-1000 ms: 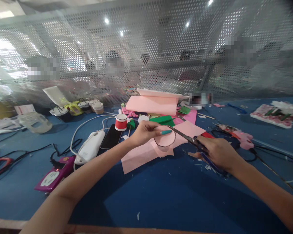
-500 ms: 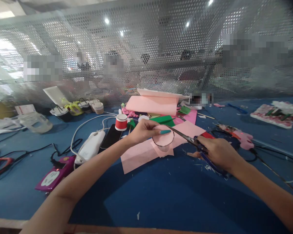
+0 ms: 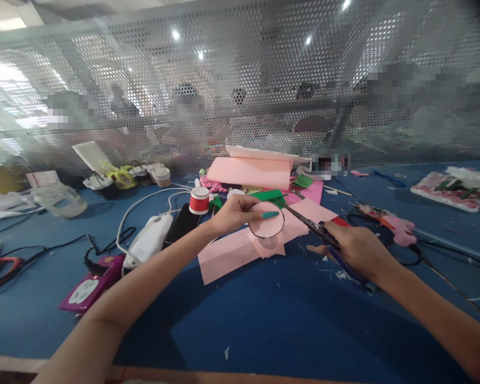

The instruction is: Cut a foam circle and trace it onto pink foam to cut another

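Between thumb and fingers, my left hand (image 3: 237,213) pinches a pink paper circle (image 3: 264,226) with a dark outline round its edge. My right hand (image 3: 354,248) is closed round the dark handles of a pair of scissors (image 3: 310,223). The blades point left, their tips close to the circle's upper right edge; whether they touch it I cannot tell. Beneath the circle lie pale pink paper sheets (image 3: 228,260) on the blue table. A green sheet (image 3: 267,195) lies just behind the left hand.
Left of my hands are a red-and-white paper cup (image 3: 199,201), a black phone (image 3: 183,224), a white device (image 3: 150,240) with a cable and a magenta box (image 3: 88,285). At right lies a pink glue gun (image 3: 402,226). Pink rolled paper (image 3: 248,172) lies before the perforated metal screen (image 3: 224,69).
The paper circle has turned or shifted slightly left in my left hand. The scissor tips have drawn slightly away from its top edge toward the right.
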Available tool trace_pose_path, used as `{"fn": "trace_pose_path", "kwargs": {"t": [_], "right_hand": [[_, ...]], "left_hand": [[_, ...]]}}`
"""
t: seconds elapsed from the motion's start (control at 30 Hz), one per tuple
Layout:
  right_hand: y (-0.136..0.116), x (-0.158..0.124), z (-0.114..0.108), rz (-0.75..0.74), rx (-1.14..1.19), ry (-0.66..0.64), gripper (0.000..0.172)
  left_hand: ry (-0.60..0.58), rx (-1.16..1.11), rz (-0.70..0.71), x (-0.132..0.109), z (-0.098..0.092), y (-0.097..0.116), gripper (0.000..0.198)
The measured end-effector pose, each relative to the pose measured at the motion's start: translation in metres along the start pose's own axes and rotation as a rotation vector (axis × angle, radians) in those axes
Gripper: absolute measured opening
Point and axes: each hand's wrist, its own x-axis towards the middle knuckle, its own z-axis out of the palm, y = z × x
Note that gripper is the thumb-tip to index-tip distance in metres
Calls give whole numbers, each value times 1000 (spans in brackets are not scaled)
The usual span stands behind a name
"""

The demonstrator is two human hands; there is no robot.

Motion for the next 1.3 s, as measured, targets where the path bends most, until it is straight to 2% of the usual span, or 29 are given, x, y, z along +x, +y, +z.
{"fn": "trace_pose_path", "kwargs": {"t": [0.13, 0.37, 0.63, 0.93, 1.3], "right_hand": [[3, 1, 2, 51, 4, -12, 36], [2, 2, 2, 13, 20, -24, 37], [1, 2, 2, -5, 6, -11, 36], [1, 1, 6, -14, 61, -43, 36], [-1, 1, 4, -3, 141, -136, 28]], "left_hand": [[4, -49, 8, 1, 0, -1, 28], [10, 17, -10, 1, 0, -3, 25], [-76, 42, -19, 0, 0, -3, 28], [-83, 88, -16, -3, 3, 0, 28], [-78, 124, -63, -4, 5, 3, 26]]}}
